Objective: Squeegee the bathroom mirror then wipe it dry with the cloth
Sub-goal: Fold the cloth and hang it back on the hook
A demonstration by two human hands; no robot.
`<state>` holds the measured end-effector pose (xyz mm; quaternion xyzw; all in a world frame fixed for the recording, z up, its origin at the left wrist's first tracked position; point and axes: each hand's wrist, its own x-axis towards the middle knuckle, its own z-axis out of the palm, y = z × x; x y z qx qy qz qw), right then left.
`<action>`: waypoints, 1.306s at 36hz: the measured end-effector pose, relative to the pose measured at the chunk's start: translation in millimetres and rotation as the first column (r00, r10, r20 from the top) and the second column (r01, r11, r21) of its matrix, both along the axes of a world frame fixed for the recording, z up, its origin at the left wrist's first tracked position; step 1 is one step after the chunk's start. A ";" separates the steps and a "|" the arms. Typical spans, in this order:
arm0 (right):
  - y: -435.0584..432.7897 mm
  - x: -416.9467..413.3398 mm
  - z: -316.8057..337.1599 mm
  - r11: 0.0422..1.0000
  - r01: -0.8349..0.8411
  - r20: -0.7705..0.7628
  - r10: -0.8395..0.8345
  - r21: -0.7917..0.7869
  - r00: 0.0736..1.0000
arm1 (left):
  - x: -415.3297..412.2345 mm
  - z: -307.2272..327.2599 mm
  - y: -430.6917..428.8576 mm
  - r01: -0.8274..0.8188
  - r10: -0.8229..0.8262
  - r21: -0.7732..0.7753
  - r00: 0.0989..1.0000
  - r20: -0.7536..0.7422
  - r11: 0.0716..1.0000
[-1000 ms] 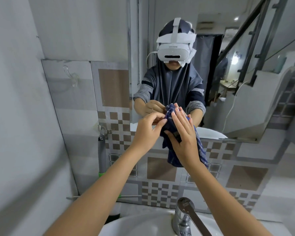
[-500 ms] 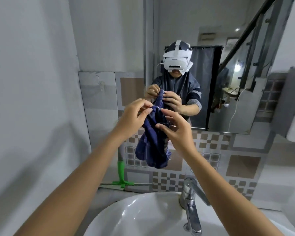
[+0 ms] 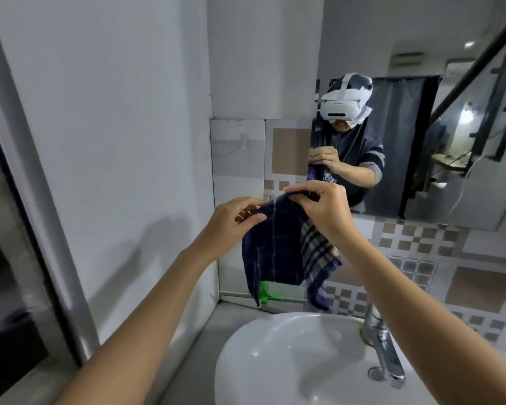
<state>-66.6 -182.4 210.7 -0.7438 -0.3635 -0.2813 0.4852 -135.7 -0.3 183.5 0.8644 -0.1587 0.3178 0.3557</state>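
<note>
A dark blue checked cloth (image 3: 278,247) hangs in the air above the basin, away from the glass. My left hand (image 3: 231,223) pinches its upper left edge and my right hand (image 3: 324,211) pinches its top edge. The mirror (image 3: 421,54) fills the upper right of the wall and reflects a person wearing a white headset and holding the cloth. A green squeegee (image 3: 265,296) leans in the corner behind the basin, mostly hidden by the cloth.
A white basin (image 3: 289,361) lies below my hands with a chrome tap (image 3: 383,343) at its right. Patterned tiles (image 3: 465,276) run under the mirror. A plain white wall stands at the left, with a dark framed opening (image 3: 9,258) beside it.
My view has swung left and pulled back. Both hands have drawn the cloth away from the mirror and down, spreading its top edge wider between them.
</note>
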 end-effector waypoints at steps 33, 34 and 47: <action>146.1 138.3 111.6 0.973 0.232 0.183 -0.228 -0.004 0.956 | 161.8 111.4 102.1 -0.355 0.420 -0.233 0.831 0.365 0.905; 148.9 141.8 111.0 0.972 0.235 0.181 -0.230 -0.004 0.956 | 166.6 112.2 103.8 -0.354 0.423 -0.245 0.831 0.361 0.903; 148.2 160.9 79.8 0.976 0.213 0.167 -0.216 0.031 0.962 | 190.4 86.2 110.3 -0.244 0.374 -0.340 0.838 0.398 0.908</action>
